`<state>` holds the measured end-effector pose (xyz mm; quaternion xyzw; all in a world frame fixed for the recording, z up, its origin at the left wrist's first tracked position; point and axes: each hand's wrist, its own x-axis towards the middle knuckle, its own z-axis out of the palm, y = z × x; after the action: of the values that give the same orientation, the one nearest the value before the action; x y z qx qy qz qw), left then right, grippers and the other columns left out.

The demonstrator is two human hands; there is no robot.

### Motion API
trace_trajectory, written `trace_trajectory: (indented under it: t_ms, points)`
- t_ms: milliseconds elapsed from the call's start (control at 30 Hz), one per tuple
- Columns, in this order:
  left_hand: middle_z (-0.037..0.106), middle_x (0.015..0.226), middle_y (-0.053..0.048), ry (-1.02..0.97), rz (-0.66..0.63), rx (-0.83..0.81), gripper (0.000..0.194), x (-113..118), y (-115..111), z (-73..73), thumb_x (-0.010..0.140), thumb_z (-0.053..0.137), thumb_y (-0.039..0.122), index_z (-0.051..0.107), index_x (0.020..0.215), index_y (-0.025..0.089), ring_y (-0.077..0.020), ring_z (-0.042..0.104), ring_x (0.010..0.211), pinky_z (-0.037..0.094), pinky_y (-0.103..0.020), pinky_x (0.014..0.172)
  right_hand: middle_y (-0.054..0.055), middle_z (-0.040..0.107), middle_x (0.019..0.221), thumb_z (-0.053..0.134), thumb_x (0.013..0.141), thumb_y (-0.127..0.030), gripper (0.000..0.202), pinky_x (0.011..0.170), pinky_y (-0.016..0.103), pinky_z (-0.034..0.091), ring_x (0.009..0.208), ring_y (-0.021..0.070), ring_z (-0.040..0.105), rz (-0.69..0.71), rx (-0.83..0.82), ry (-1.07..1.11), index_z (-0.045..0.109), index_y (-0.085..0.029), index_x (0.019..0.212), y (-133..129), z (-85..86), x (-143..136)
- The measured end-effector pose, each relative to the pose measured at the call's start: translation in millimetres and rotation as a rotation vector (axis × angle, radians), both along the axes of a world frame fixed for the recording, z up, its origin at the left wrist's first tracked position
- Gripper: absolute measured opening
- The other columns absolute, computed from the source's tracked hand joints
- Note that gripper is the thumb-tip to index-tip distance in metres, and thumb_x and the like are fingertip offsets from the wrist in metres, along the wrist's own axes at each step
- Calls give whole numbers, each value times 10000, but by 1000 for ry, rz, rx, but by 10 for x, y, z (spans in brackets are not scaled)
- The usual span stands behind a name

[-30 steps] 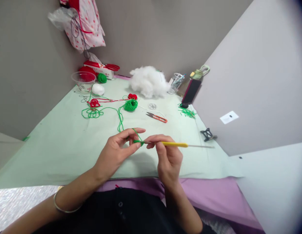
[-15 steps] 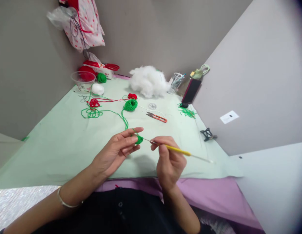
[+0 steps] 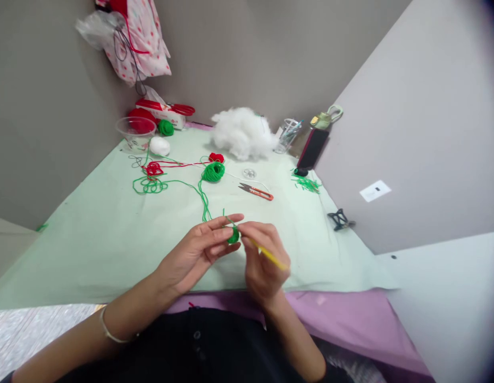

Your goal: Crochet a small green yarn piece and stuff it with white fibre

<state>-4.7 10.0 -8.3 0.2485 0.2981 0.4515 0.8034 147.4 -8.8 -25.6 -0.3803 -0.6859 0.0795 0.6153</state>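
Between the thumb and fingers of my left hand (image 3: 207, 242) is a small green crochet piece (image 3: 233, 235), pinched at its edge. Green yarn runs over the raised index finger. My right hand (image 3: 266, 260) grips a crochet hook (image 3: 274, 257) by its yellow handle, and its fingertips are close against the crochet piece. The hook's tip is hidden at the stitches. Behind my left hand, strands of green yarn lead back to a green yarn ball (image 3: 213, 172) on the table.
Orange thread snips (image 3: 256, 191) lie beyond my hands. White stuffing (image 3: 244, 134) is heaped at the back, with a clear plastic tub (image 3: 135, 135) to the left. Green yarn scraps (image 3: 306, 184) and a phone (image 3: 314, 150) are on the right. Red yarn (image 3: 154, 169) lies tangled at left.
My right hand has moved left with the crochet hook, up to the crochet piece, and the hook has turned. My left hand has shifted slightly right with the piece.
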Motion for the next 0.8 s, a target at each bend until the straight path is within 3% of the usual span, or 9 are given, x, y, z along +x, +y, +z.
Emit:
trace_trajectory:
  t_ms: [67,133,200,300,500,667,800]
  points:
    - [595,738,31,-31,2,-6,332,-22,16,1,772,862,247,818,1091,167,-59,500,652,510,-317,983,36,722,919,573,986,-117,244,718,312,566,803,155,669,64,-136,218,756,-259,1064,16,37,22]
    - [623,798,18,-2,44,49,319,-29,16,9,779,849,228,818,1094,193,-86,548,739,499,-316,988,13,697,873,569,1006,-181,205,668,288,534,714,127,624,172,-266,411,758,-262,1005,31,66,27]
    - [657,860,7,75,66,126,341,-19,2,16,784,844,227,812,1124,232,-110,563,819,484,-264,904,12,701,890,592,1003,-220,179,676,281,527,717,121,617,259,-342,459,765,-263,993,42,72,17]
    - [682,880,-5,197,70,218,336,0,-23,17,797,840,267,814,1132,260,-126,543,852,434,-226,782,16,725,907,631,986,-235,151,721,276,522,768,124,629,265,-388,433,779,-261,994,50,51,5]
    - [653,924,-10,276,93,268,294,-25,-40,10,805,830,290,827,1099,285,-140,517,936,417,-227,843,16,734,878,626,993,-313,163,680,259,524,697,104,623,356,-485,639,754,-228,937,88,52,40]
    - [621,910,-2,298,111,301,297,-65,-38,16,813,821,286,822,1108,315,-135,519,920,418,-237,853,19,744,905,546,1036,-291,192,691,270,555,706,108,650,364,-449,556,713,-224,966,60,96,63]
    - [607,878,6,409,141,404,313,-84,-39,-3,852,797,289,801,1162,329,-135,533,885,414,-254,856,24,742,956,499,1041,-186,208,728,290,574,757,120,674,191,-309,258,701,-239,1046,-17,121,70]
